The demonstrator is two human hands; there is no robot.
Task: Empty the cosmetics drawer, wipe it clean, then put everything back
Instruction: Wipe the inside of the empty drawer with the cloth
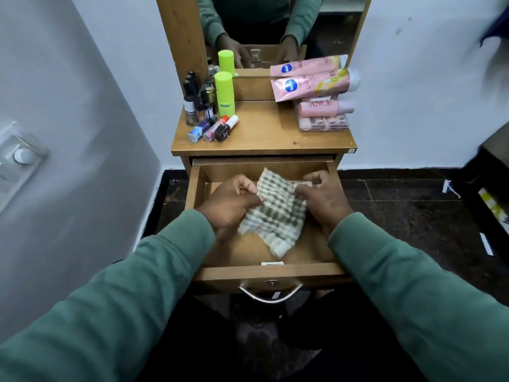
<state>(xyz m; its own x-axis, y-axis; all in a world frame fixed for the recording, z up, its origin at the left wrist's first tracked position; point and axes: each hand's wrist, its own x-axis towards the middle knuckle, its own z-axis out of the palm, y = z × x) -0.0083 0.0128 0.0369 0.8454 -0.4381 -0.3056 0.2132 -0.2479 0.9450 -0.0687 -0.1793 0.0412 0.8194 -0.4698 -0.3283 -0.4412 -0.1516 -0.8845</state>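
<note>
Now grips a checked cloth with both hands, just above the floor of the open drawer. Pinches its left edge between thumb and fingers of the left hand; bunches its far corner inside the curled fingers of the right hand. Holds it loosely spread between the two, with the near end drooping toward the drawer front.

Looks thin, soft and very light, with no stiffness to push against. Probably crumples at once, so best gathered into a pad under the palm for wiping, or taken by two corners for spreading. Unlikely to slip from dry fingers.

Up on the dresser top: small bottles, a green bottle, pink tubes stacked on a clear box. Probably hard, smooth and breakable among the small bottles; best lifted by the body, few at a time.
</note>
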